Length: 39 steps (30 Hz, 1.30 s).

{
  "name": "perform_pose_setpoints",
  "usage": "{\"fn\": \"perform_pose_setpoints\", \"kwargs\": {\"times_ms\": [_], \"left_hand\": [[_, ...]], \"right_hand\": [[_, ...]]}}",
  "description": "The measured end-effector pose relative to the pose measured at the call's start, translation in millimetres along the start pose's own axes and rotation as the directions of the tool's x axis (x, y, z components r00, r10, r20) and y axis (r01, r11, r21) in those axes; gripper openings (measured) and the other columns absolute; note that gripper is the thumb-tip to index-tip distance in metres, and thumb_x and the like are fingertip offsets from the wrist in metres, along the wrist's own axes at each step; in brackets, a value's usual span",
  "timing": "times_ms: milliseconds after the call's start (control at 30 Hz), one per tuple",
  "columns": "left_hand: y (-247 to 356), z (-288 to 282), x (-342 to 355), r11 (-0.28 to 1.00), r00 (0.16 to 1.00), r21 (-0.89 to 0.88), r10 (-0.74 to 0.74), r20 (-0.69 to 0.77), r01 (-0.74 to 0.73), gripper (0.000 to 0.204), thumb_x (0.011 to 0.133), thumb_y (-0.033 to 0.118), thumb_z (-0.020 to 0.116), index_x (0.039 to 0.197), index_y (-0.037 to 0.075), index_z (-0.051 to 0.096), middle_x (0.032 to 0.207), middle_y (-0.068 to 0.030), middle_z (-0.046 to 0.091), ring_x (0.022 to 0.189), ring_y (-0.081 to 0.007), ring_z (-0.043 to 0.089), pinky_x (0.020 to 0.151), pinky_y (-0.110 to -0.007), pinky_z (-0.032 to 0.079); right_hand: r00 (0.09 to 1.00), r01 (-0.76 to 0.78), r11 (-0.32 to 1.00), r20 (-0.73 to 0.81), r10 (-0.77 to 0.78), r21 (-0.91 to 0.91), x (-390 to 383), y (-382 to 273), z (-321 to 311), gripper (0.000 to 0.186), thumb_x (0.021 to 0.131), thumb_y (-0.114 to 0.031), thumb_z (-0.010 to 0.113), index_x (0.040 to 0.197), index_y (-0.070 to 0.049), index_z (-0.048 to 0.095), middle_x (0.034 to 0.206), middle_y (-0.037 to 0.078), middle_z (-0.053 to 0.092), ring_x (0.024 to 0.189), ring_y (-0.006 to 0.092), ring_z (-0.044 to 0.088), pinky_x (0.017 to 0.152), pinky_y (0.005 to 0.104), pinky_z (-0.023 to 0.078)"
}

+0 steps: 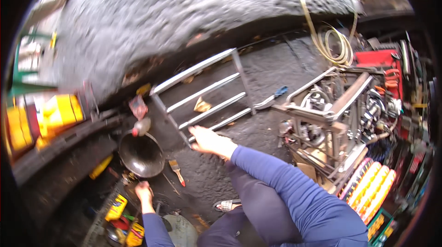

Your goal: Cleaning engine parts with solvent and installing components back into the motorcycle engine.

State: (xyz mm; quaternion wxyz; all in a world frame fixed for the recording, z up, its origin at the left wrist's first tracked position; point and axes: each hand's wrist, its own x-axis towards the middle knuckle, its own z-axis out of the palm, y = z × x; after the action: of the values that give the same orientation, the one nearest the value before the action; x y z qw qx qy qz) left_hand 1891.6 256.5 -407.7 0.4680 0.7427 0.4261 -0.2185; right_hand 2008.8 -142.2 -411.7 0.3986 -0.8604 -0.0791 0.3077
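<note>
A silvery metal frame with several parallel bars (209,62) stands at an angle over the dark ground in the middle. At its near left corner, my right hand (211,142) is closed round the frame's end. My left hand (144,191) is lower left, closed in a fist just below the rim of a dark round wok (142,156). Whatever the left hand holds, perhaps a handle, is hidden in its fingers. A paintbrush (176,171) with a red-tipped handle lies on the ground between the two hands.
A rusty metal stand (338,109) full of tools and parts is at the right, beside a red box (368,58). A coiled pale hose (338,49) lies far right. Near the frame rests a blue-handled tool (280,92). Yellow packs (60,111) sit at left, beyond a raised ledge.
</note>
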Motion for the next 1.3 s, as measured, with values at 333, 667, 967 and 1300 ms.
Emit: {"fn": "perform_pose_setpoints", "kwargs": {"times_ms": [333,667,967,1300], "left_hand": [[254.8,74.3,-101.7,0.937,0.939,-0.067,-0.34,0.058,0.343,0.009,0.085,0.014,0.056,0.078,0.009,0.057,0.061,-0.0048,0.054,0.048,-0.0183,0.054,0.041,-0.033,0.047],[527.0,312.2,-37.0,0.943,0.95,0.324,-0.171,0.262,0.081,0.006,0.083,0.007,0.062,0.082,0.001,0.061,0.062,-0.0076,0.057,0.042,-0.0157,0.053,0.036,-0.03,0.042],[551.4,406.2,-9.8,0.873,0.895,0.485,-0.252,0.368,0.046,0.01,0.09,0.005,0.056,0.082,0.0,0.06,0.064,-0.0036,0.058,0.052,-0.0117,0.054,0.046,-0.029,0.045],[437.9,439.5,-54.8,0.922,0.867,0.132,-0.387,0.314,0.364,0.013,0.094,0.013,0.055,0.091,0.001,0.057,0.068,-0.0025,0.057,0.052,-0.0095,0.051,0.043,-0.025,0.041]], "right_hand": [[0.803,-0.252,0.608,-0.187,0.565,0.753,-146.3,26.1,-241.4,0.029,0.079,-0.025,0.075,0.096,-0.003,0.066,0.082,0.01,0.068,0.076,0.0157,0.065,0.069,0.0301,0.052],[0.229,-0.411,0.622,-0.585,0.778,0.666,-66.0,230.0,-535.1,0.024,0.086,-0.023,0.067,0.089,0.0,0.06,0.073,0.013,0.064,0.066,0.0238,0.062,0.064,0.0371,0.05],[0.077,0.074,0.584,-0.588,0.805,0.809,70.0,493.2,-777.6,0.01,0.088,-0.011,0.06,0.085,-0.001,0.059,0.069,0.005,0.06,0.059,0.0142,0.055,0.058,0.0301,0.046],[0.276,-0.219,0.276,-0.212,0.938,0.936,122.9,604.2,-880.7,0.024,0.085,-0.021,0.064,0.073,-0.014,0.045,0.073,0.0,0.047,0.068,0.0155,0.049,0.067,0.0353,0.044]]}}
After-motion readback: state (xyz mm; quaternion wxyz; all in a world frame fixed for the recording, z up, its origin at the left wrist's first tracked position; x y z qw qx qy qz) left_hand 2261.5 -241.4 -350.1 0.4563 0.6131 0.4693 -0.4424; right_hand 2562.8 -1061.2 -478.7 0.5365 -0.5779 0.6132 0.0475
